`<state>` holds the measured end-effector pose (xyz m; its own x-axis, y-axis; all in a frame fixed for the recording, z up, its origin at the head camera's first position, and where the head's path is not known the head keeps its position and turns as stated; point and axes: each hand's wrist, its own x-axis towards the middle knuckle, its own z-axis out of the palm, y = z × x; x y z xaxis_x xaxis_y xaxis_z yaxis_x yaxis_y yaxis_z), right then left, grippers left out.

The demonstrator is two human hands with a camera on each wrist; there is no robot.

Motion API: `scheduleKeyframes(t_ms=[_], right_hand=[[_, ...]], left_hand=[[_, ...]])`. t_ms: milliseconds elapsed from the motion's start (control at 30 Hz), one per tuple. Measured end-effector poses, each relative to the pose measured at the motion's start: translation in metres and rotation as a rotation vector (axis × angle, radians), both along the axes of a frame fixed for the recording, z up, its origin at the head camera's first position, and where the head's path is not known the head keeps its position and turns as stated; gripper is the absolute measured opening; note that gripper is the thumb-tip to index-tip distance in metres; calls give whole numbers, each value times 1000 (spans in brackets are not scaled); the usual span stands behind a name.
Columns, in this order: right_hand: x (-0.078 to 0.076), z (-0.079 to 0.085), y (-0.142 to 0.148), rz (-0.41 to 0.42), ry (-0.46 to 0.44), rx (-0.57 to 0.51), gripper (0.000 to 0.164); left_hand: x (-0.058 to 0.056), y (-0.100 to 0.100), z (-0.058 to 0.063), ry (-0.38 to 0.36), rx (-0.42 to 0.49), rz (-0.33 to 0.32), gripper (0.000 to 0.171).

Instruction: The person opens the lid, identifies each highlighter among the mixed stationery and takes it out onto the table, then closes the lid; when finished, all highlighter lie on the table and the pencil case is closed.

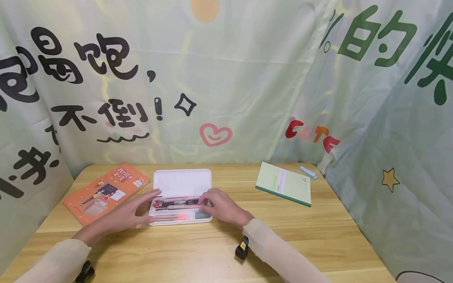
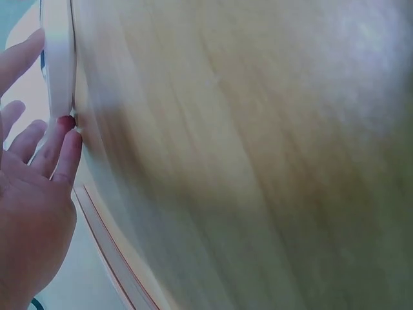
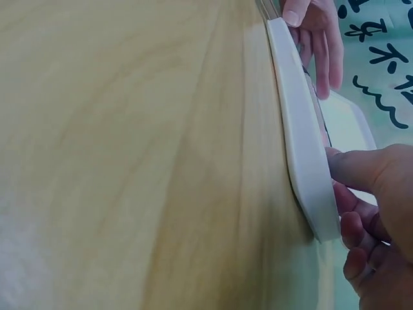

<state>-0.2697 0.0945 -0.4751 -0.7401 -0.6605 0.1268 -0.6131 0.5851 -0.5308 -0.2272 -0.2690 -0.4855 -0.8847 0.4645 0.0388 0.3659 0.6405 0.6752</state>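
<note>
A white pencil case (image 1: 182, 183) lies on the wooden table with its lid folded back. Pink and black pens (image 1: 180, 203) and a grey block (image 1: 202, 215) sit inside it. My left hand (image 1: 127, 211) is at the case's left end, its thumb by the near corner and its extended fingers spread toward the hinge. At the other end, my right hand (image 1: 225, 207) grips the side of the case. In the right wrist view, the thumb (image 3: 358, 166) lies over the case's rim while the other fingers curl beside its end. The right fingertips are partly hidden in the head view.
An orange booklet (image 1: 106, 194) lies left of the case, partly beneath the left forearm. Farther right are a green-edged notepad (image 1: 283, 182) and a small light-blue item (image 1: 308, 172). A printed curtain (image 1: 240, 90) hangs around the table (image 1: 198, 255).
</note>
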Motion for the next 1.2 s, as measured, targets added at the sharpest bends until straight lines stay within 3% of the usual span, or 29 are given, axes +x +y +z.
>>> scheduleKeyframes(t_ms=[200,467,633,933,1200], right_hand=[[-4,-1,-2,23,26,31,9],[-3,0,0,21,-2,-18,8],[-2,4,7,-31,-40,-74,12],[-17,9,47,-111,-37,-175,10],[-23,6,100,-210,-104,-229,9]], left_hand=[[-1,1,-2,-9,-29,14,90],[-1,4,1,-32,-37,45,96],[1,0,1,0,-55,47,96],[3,-7,0,-28,-24,36,97],[2,-9,-3,-13,-18,30,99]])
